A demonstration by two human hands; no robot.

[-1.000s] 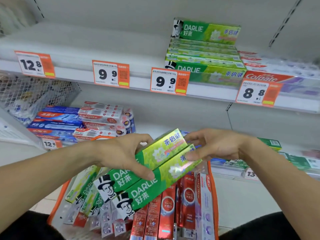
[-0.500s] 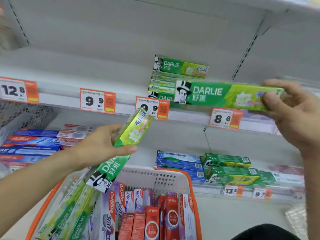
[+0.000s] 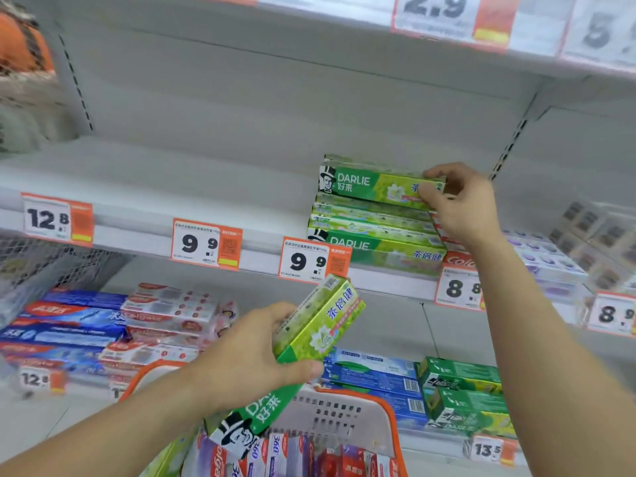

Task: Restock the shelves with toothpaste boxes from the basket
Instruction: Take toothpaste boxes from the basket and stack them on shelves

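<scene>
Right hand (image 3: 461, 204) gripping green cardboard Darlie toothpaste box (image 3: 375, 185) atop shelf stack (image 3: 371, 232); left hand (image 3: 247, 363) fingers clasping second green box (image 3: 309, 332) above orange-rimmed plastic basket (image 3: 347, 414) of toothpaste cartons.

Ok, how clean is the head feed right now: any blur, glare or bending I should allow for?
Head view: centre sharp, the Darlie stack and 9.9 tags read clearly; edges smear, with the top tags and right-hand boxes soft; wide-angle bending bows the shelf lip; lighting flat, slight sheen on the left hand's box.
</scene>
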